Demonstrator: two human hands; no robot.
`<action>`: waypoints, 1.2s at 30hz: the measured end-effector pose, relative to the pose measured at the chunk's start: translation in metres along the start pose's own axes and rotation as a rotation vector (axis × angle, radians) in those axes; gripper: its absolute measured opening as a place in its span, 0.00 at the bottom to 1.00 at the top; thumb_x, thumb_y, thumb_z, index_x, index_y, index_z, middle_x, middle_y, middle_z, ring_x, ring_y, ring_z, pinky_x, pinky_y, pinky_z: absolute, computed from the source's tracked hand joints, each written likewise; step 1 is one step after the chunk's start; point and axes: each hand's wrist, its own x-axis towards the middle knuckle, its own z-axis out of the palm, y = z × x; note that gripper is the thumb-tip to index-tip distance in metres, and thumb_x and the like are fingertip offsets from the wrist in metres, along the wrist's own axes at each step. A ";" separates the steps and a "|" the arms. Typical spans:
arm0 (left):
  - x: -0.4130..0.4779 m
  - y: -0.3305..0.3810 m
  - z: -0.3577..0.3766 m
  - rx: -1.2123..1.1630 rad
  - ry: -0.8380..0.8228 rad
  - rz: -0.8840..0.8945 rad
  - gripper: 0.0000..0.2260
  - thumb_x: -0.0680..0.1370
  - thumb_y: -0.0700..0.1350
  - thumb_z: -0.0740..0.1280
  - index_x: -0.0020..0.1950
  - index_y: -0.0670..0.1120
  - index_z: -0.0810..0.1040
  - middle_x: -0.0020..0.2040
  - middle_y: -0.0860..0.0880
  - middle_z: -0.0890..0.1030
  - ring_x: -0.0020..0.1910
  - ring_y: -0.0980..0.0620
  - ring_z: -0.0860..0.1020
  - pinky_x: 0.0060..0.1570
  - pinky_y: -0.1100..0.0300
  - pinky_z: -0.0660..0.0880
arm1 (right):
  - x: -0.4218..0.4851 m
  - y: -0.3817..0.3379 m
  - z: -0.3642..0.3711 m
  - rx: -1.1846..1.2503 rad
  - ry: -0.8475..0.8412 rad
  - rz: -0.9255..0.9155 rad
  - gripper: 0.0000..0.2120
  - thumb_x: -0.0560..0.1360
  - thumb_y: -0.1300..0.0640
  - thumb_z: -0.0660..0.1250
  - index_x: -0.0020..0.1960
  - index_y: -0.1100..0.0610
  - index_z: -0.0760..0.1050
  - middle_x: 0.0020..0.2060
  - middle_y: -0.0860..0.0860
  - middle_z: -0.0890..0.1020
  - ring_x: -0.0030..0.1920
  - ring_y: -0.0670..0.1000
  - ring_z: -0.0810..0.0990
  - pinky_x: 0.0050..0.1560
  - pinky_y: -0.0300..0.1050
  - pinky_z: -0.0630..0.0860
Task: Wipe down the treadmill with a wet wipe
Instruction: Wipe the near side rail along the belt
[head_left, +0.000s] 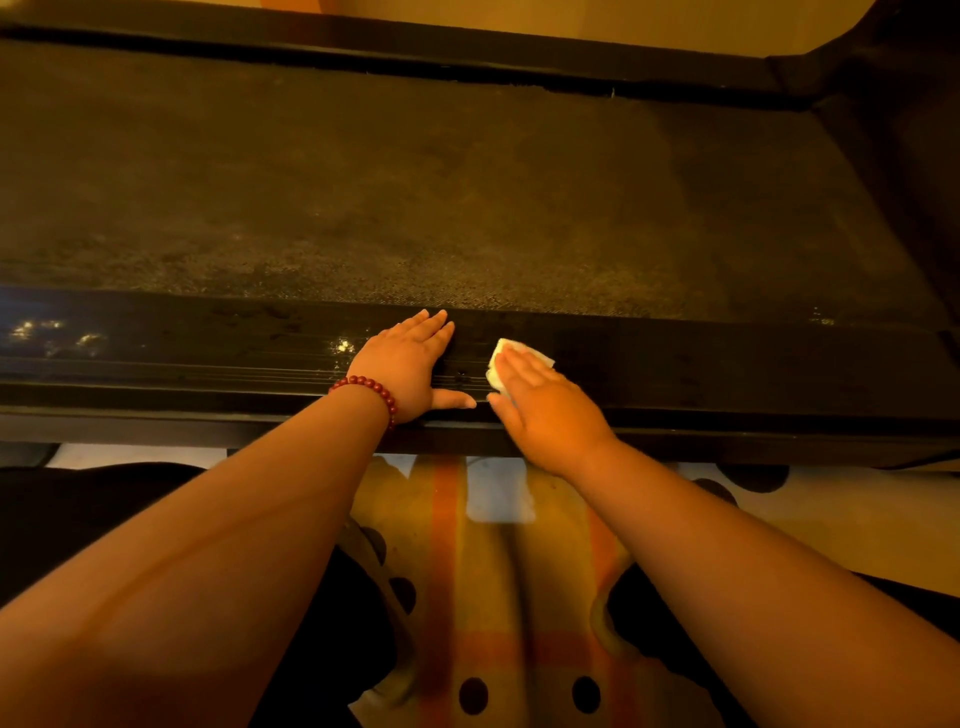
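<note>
Flat-fingered left hand likely braces on the black treadmill near edge while right hand, fingers straight, presses a crumpled white wet wipe down

- Left wrist: one bracelet sits just behind the left hand.
- Bracelet: a single row of round, dark red beads, alike in size, smooth and slightly glossy.
- Left forearm and right forearm: bare from wrist to frame edge.
- Right hand: bare.
- Legs: dark, black-looking clothing shows beneath the forearms; its cut and fabric cannot be told.
</note>
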 end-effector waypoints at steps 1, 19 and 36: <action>0.000 0.000 -0.001 -0.001 -0.007 0.001 0.46 0.71 0.71 0.60 0.79 0.48 0.45 0.79 0.51 0.45 0.77 0.51 0.45 0.74 0.52 0.48 | -0.002 0.003 0.000 -0.021 -0.010 -0.036 0.27 0.83 0.46 0.49 0.79 0.55 0.49 0.78 0.50 0.51 0.78 0.48 0.47 0.74 0.45 0.51; -0.001 0.001 -0.003 -0.050 -0.029 -0.001 0.46 0.71 0.70 0.62 0.79 0.48 0.46 0.79 0.51 0.45 0.77 0.51 0.44 0.74 0.51 0.47 | 0.023 0.025 -0.012 0.055 0.082 0.294 0.27 0.84 0.46 0.46 0.78 0.57 0.51 0.78 0.52 0.53 0.77 0.50 0.51 0.75 0.48 0.54; 0.003 0.001 -0.002 -0.084 -0.024 -0.007 0.47 0.70 0.69 0.63 0.79 0.48 0.46 0.79 0.51 0.44 0.77 0.52 0.43 0.74 0.51 0.47 | 0.030 0.023 -0.014 0.040 0.019 0.105 0.26 0.83 0.45 0.48 0.78 0.54 0.53 0.78 0.49 0.53 0.77 0.49 0.51 0.73 0.47 0.55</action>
